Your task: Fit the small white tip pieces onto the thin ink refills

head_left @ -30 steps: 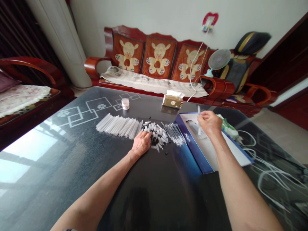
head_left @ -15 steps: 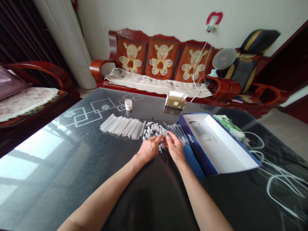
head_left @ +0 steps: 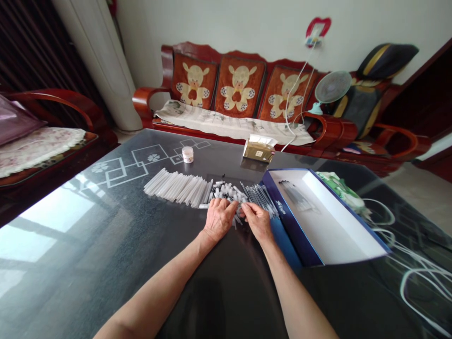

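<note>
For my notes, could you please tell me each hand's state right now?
Left hand: curled by the small pieces; any hold cannot be told.
Right hand: pinch-shaped; whether closed on anything cannot be told.

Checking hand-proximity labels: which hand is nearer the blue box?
Right. The right hand is just left of the blue box, outside its left wall; the left hand is farther left, beyond the right hand.

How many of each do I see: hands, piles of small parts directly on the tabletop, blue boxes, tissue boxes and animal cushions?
Hands: 2 (left hand, right hand)
Piles: 3 (pale tubes, black-and-white bits, thin rods)
Blue box: 1
Tissue box: 1
Animal cushions: 3
Total: 10
</note>
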A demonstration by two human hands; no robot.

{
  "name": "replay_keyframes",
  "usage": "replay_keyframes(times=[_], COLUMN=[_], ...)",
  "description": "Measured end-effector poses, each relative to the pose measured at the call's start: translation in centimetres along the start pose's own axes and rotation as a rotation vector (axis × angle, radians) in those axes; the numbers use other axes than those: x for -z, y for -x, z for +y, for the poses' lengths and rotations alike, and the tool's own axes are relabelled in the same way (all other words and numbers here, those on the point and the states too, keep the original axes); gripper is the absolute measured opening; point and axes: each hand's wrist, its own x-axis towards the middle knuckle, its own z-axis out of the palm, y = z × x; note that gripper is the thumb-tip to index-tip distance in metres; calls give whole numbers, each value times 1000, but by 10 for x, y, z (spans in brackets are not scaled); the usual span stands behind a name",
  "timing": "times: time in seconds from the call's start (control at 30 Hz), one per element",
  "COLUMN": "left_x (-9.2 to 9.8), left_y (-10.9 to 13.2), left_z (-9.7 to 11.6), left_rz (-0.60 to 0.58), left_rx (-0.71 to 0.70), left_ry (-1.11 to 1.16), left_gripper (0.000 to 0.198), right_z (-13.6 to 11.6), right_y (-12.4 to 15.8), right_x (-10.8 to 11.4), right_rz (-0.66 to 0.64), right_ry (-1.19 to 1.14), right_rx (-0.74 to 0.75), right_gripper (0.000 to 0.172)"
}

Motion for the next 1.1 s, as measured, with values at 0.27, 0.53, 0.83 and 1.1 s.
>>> replay_keyframes(times=[0.27, 0.53, 0.83, 1.1], left_x=[6, 6, 3, 5], left_y=[0, -1, 1, 0], left_z=[-7, -6, -8, -8], left_rz=[-26, -43, -28, -53], left_rx=[2, -5, 1, -1], left_ry=[-12, -51, -47, -36], left_gripper=[30, 29, 29, 30], right_z=[2, -2, 4, 0], right_y=[-4, -2, -4, 0], right_x=[0, 1, -1, 0], right_rz=[-111, -5, -84, -53], right_ry=[-9, 80, 36, 103], right_rx=[150, 131, 92, 106], right_gripper=[25, 30, 25, 29])
